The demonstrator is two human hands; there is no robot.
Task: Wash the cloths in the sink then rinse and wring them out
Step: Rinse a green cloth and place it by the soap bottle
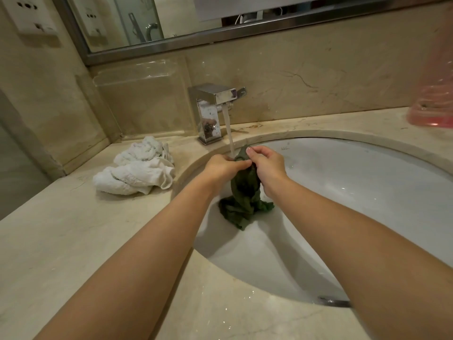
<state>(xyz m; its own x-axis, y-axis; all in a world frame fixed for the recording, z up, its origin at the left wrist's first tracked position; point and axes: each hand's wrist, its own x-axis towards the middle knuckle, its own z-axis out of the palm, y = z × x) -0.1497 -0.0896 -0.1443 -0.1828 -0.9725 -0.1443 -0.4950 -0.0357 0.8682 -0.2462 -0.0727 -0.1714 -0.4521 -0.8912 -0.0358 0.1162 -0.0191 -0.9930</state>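
Green cloth (245, 190) hangs between the two hands over the left part of the white sink (343, 182), its top bunched right under the stream of water (229, 133) from the chrome tap (213, 111), its lower folds trailing down onto the basin wall. The left hand (221, 165) pinches the upper edge from one side, fingers curled round the fabric; the right hand (266, 163) pinches it from the other, thumb and forefinger closed on the same bunch. Each grip is thus pressed onto the cloth, not spread. Holding it high and narrow seems meant to let the flow run through the whole length and drain downward, so this looks like rinsing or wetting, with wringing not yet done. Off to the left, a crumpled white cloth (137, 168) lies on the marble bench (73, 241), apart from the basin and out of the water. A pink container (434, 106) stands at the far right.
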